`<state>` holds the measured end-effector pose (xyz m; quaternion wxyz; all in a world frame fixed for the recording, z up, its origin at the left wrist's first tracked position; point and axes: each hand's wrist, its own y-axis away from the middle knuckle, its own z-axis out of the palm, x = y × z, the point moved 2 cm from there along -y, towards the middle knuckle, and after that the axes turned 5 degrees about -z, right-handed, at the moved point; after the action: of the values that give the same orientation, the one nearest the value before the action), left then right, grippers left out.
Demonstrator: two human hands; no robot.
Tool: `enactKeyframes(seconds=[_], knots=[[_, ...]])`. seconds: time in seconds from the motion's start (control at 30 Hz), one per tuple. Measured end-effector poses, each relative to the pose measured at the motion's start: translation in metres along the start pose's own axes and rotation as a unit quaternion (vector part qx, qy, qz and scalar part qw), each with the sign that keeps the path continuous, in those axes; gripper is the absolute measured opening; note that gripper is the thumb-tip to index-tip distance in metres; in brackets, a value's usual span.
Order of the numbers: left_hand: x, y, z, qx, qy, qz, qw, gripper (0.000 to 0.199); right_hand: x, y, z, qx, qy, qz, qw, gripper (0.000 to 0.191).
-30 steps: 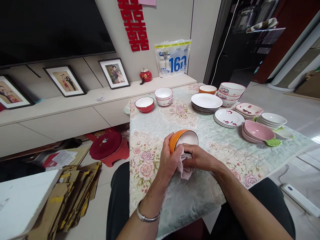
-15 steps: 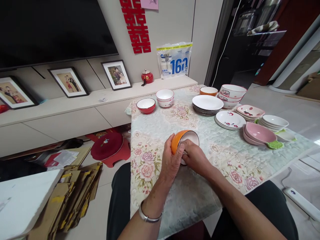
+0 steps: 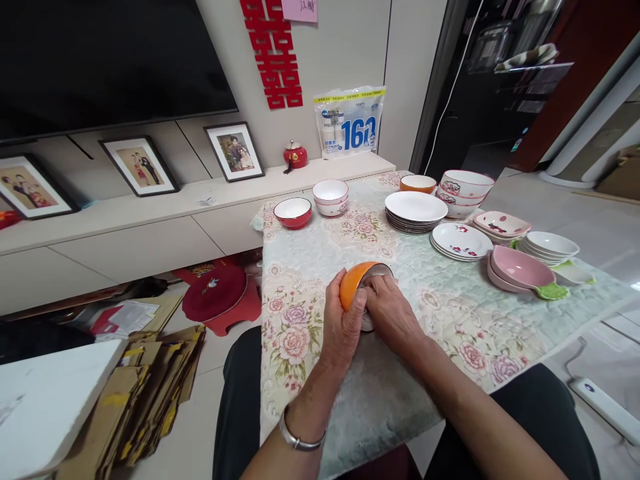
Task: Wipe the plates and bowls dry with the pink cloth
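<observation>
My left hand (image 3: 344,310) grips an orange bowl (image 3: 354,279) by its outer side, thumb over the near rim. The bowl is tipped on its side above the table, its pale inside turned towards the right. Reaching into its mouth is my right hand (image 3: 393,307), fingers bent and closed against the inner wall. Whatever those fingers may hold is hidden. Beyond the bowl stand a red bowl (image 3: 293,215) and a stack of two white bowls with pink rims (image 3: 331,200).
A flowered cloth (image 3: 300,300) covers the table. To the right are a stack of white plates (image 3: 416,207), flowered plates (image 3: 461,241), tall bowls (image 3: 465,193), another orange bowl (image 3: 418,185), pink dishes (image 3: 523,267) and small white bowls (image 3: 550,245). A red stool (image 3: 215,293) stands left.
My right hand has shifted within the bowl's mouth, its knuckles now higher against the far rim. The bowl has turned slightly and moved a little left in view.
</observation>
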<state>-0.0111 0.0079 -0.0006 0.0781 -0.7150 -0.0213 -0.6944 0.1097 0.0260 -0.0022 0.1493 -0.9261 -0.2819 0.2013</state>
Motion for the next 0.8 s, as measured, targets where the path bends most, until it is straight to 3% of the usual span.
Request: enactKeyframes(seconds=[0.07,0.13,0.23,0.3,0.33,0.4,0.57,0.8], knots=[[0.0,-0.001,0.001,-0.003,-0.002,0.004,1.0,0.057,-0.001,-0.001,0.001,0.002,-0.042,0.035,0.998,0.016],[-0.001,-0.001,0.0,0.0,-0.004,0.002,1.0,0.057,-0.004,-0.001,0.0,-0.01,-0.165,0.054,0.985,0.011],[-0.003,-0.002,-0.003,0.005,0.002,-0.016,1.0,0.057,-0.009,-0.001,-0.005,-0.04,-0.39,0.068,0.918,0.006],[-0.003,-0.002,-0.004,0.005,0.011,-0.028,1.0,0.057,-0.011,-0.001,-0.008,-0.063,-0.48,0.071,0.872,0.004],[-0.003,-0.003,-0.004,0.006,0.016,-0.03,0.999,0.056,-0.011,-0.001,-0.009,-0.071,-0.496,0.064,0.863,0.005],[-0.004,-0.005,-0.004,0.017,0.023,-0.026,0.999,0.054,-0.01,-0.002,-0.008,-0.066,-0.469,0.031,0.88,0.01],[-0.009,-0.019,0.001,0.045,0.044,-0.029,0.998,0.05,0.001,-0.004,0.002,-0.045,-0.241,-0.024,0.969,0.019],[-0.02,-0.048,0.017,0.043,0.067,0.008,0.997,0.05,0.019,-0.003,-0.002,0.034,-0.099,0.0,0.995,0.04]])
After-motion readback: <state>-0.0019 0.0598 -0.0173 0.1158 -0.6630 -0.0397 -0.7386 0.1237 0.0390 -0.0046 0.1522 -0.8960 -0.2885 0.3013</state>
